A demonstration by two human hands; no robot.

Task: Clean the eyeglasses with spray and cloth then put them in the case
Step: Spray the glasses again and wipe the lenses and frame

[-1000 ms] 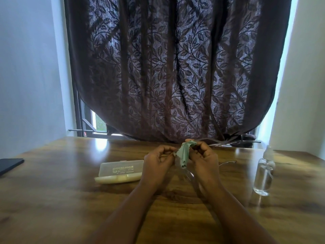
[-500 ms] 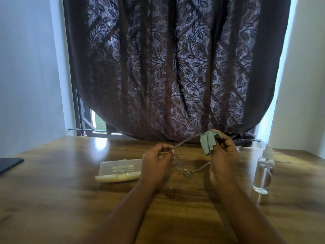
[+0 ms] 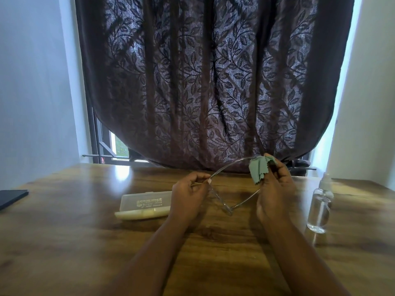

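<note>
Left hand [image 3: 189, 190] pinches the eyeglasses [image 3: 224, 201] above mid-table [image 3: 64, 242]; lenses barely discernible. Right hand [image 3: 274, 189] clamps the green cloth [image 3: 257, 169] on one temple arm. Case [image 3: 145, 205], partly hidden, lies left; spray bottle [image 3: 319, 207] near the right edge.

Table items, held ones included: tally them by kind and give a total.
Eyeglasses: 1, held by the left hand
Cloth: 1, in the right hand
Case: 1, closed
Spray bottle: 1
Dark flat device: 1, at the table's left edge
Total: 5
</note>
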